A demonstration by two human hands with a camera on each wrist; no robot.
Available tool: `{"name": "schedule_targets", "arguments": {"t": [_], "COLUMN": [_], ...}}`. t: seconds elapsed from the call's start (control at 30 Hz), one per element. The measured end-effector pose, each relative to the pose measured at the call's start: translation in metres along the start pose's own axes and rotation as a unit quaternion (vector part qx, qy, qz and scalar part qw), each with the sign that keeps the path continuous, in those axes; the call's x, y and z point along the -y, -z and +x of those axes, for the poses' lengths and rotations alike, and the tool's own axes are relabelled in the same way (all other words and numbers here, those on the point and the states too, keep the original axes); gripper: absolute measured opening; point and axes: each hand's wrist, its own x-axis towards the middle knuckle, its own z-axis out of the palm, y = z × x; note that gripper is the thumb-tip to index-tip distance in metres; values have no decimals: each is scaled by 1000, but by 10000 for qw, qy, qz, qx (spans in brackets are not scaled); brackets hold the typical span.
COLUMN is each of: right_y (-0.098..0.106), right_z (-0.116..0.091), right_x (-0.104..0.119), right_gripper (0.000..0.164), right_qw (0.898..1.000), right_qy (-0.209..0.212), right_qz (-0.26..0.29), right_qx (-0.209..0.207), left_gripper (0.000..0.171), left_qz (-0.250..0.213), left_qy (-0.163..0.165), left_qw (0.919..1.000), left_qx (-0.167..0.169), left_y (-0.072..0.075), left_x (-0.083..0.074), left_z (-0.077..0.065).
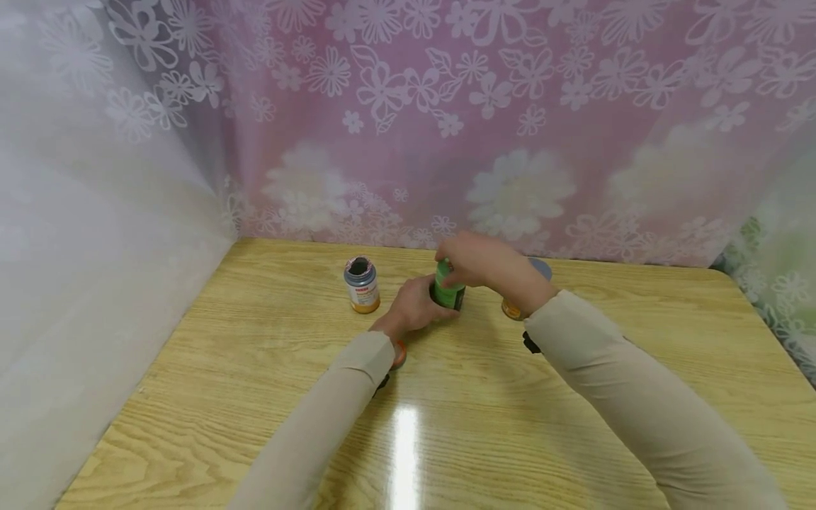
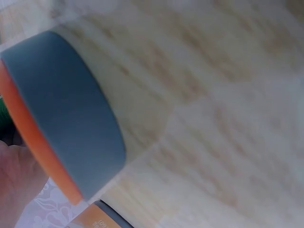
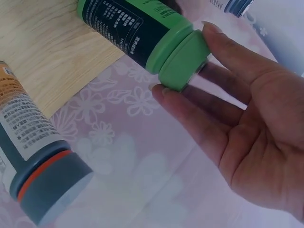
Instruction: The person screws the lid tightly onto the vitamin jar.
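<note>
A green bottle (image 1: 449, 296) stands near the middle of the table, with my left hand (image 1: 417, 304) gripping its lower part. From above, my right hand (image 1: 474, 262) reaches to the top of it. In the right wrist view the thumb and fingertips of the right hand (image 3: 251, 109) pinch the green cap (image 3: 184, 60), which sits at the bottle's neck. Only a bit of the left hand (image 2: 19, 180) shows in the left wrist view, beside a grey screw cap (image 2: 71, 109) with an orange rim. That cap lies on the table, partly covered by my left wrist in the head view.
To the left stands an uncapped bottle (image 1: 363, 289) with a grey neck, a torn seal and a white and orange label. A similar capped bottle (image 3: 33, 137) stands at the right, mostly behind my right forearm in the head view. Flowered cloth (image 1: 408, 142) hangs along the table's back edge.
</note>
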Motion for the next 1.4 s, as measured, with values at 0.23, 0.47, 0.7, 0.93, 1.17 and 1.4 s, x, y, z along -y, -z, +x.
{"name": "schedule_targets", "arguments": {"t": [0.23, 0.47, 0.7, 0.93, 1.17, 1.4], "right_y": [2, 13, 26, 23, 16, 7], "right_z": [10, 19, 13, 12, 13, 13], "right_x": [6, 3, -11, -16, -18, -8], "right_gripper": [28, 51, 56, 45, 44, 36], "right_qw": [9976, 9945, 9938, 9907, 9962, 9972], "right_qy": [-634, -597, 325, 624, 306, -700], "right_qz": [-279, -507, 298, 250, 216, -84], "right_qx": [92, 693, 1016, 1187, 783, 242], "left_gripper": [50, 64, 60, 57, 56, 61], "left_qz": [-115, 10, 130, 96, 17, 53], "left_qy": [6, 72, 149, 64, 90, 88], "left_qw": [9999, 10000, 9998, 9999, 10000, 9999], "left_qx": [-10, 49, 64, 45, 15, 24], "left_y": [1, 4, 4, 3, 2, 1], "left_x": [0, -2, -1, -1, -1, 0], "left_z": [-1, -1, -1, -1, -1, -1]}}
